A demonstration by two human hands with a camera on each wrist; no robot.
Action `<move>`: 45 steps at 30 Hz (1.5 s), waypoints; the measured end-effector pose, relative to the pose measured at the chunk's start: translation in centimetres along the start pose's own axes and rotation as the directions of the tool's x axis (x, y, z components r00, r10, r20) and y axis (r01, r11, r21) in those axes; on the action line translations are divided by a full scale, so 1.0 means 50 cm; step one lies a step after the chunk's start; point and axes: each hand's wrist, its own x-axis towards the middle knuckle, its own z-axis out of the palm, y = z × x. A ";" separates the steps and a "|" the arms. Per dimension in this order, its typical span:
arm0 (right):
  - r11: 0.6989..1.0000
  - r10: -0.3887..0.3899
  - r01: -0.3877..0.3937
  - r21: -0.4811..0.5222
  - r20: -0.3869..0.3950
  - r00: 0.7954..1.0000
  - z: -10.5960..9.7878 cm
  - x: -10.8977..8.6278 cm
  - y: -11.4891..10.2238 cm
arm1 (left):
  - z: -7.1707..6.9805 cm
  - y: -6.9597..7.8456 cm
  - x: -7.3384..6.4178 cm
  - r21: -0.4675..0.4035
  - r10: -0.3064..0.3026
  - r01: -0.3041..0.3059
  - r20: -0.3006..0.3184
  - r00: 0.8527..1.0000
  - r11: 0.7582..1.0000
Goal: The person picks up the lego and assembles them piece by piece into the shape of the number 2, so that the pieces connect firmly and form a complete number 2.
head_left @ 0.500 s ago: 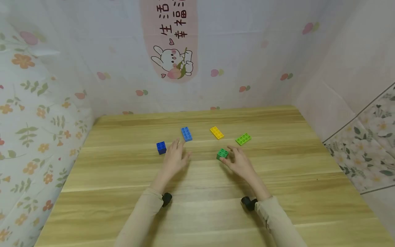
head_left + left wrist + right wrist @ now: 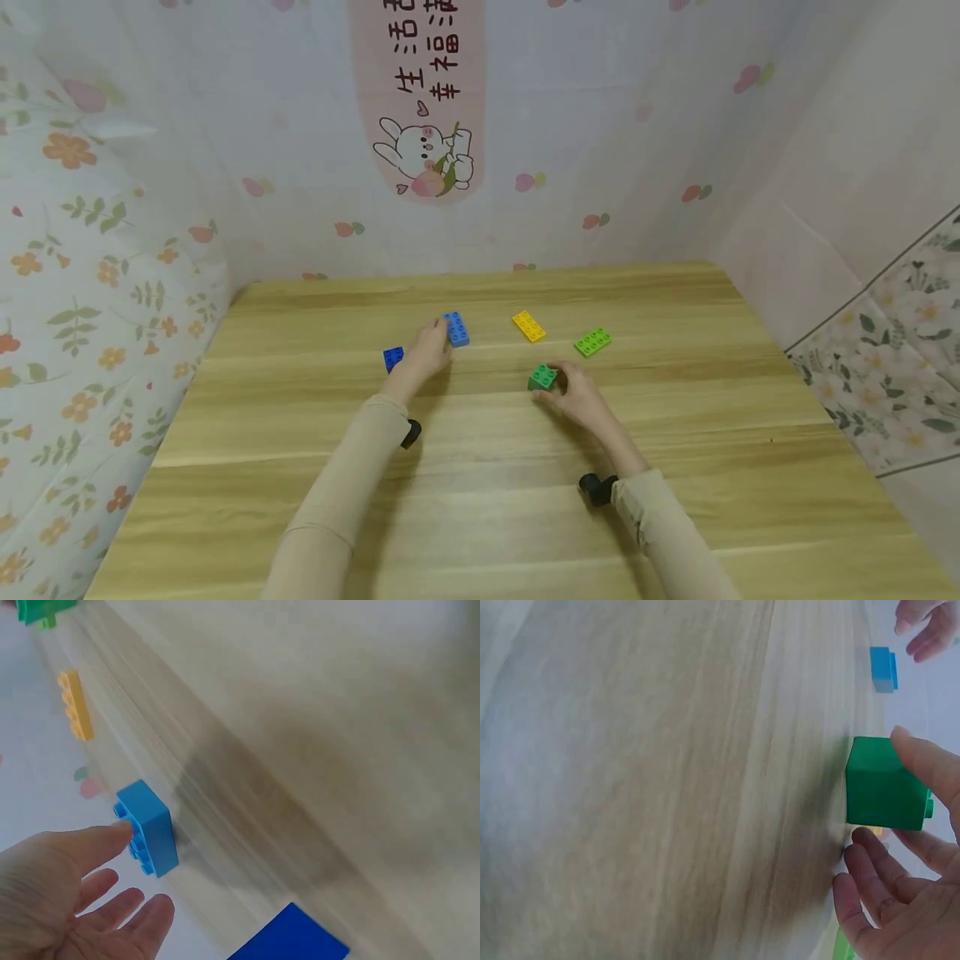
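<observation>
My left hand (image 2: 429, 348) reaches to the light blue brick (image 2: 457, 331), a two-by-four block with studs up. In the left wrist view its thumb (image 2: 97, 844) overlaps the brick's studded side, and the other fingers are loosely extended. Just left of that hand, partly covered by it, is a dark blue two-by-two brick (image 2: 393, 357). My right hand (image 2: 581, 402) has thumb and index finger round opposite sides of the green two-by-two brick (image 2: 542, 377). In the right wrist view the thumb lies over an edge of the green brick (image 2: 885, 787); the remaining fingers curve below it.
A thin yellow plate brick (image 2: 528, 326) lies toward the back, between the hands. To its right is a thin lime green plate brick (image 2: 593, 342). The wooden table (image 2: 495, 500) ends at a patterned cloth backdrop (image 2: 570, 133).
My left hand has moved forward, up to the light blue brick, and now covers part of the dark blue one. The right hand's thumb has slid slightly toward me at the green brick. The view has shifted slightly.
</observation>
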 end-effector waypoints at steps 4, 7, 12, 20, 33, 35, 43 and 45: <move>1.000 -0.017 0.017 0.003 -0.003 1.000 0.001 0.003 0.007 | -0.001 -0.002 0.026 0.008 -0.027 0.027 0.019 0.999 1.000; 1.000 -0.019 0.019 0.011 -0.002 1.000 0.003 0.003 0.010 | -0.002 -0.005 0.036 -0.001 -0.045 0.045 0.033 0.998 0.999; 1.000 -0.004 0.005 0.023 -0.003 1.000 0.006 0.002 0.012 | -0.004 -0.008 0.046 -0.008 -0.069 0.070 0.070 0.995 0.998; 0.999 0.011 -0.010 0.034 -0.012 1.000 0.010 -0.002 0.015 | -0.003 -0.016 0.068 -0.017 -0.074 0.076 0.085 0.994 0.997; 0.999 -0.017 0.018 0.028 -0.042 0.999 0.013 -0.010 0.020 | -0.011 -0.035 0.096 0.037 0.099 -0.106 0.157 0.983 0.994; 1.000 -0.016 0.017 0.025 -0.045 0.999 0.015 -0.010 0.021 | -0.015 -0.040 0.097 0.027 0.123 -0.130 0.186 0.975 0.991; 0.999 -0.008 0.010 0.047 -0.049 0.999 0.019 -0.009 0.015 | -0.019 -0.058 0.119 -0.016 0.136 -0.136 0.222 0.965 0.991; 0.998 -0.003 0.007 0.063 -0.059 0.998 0.017 -0.007 0.012 | -0.017 -0.062 0.127 -0.011 0.147 -0.147 0.204 0.968 0.989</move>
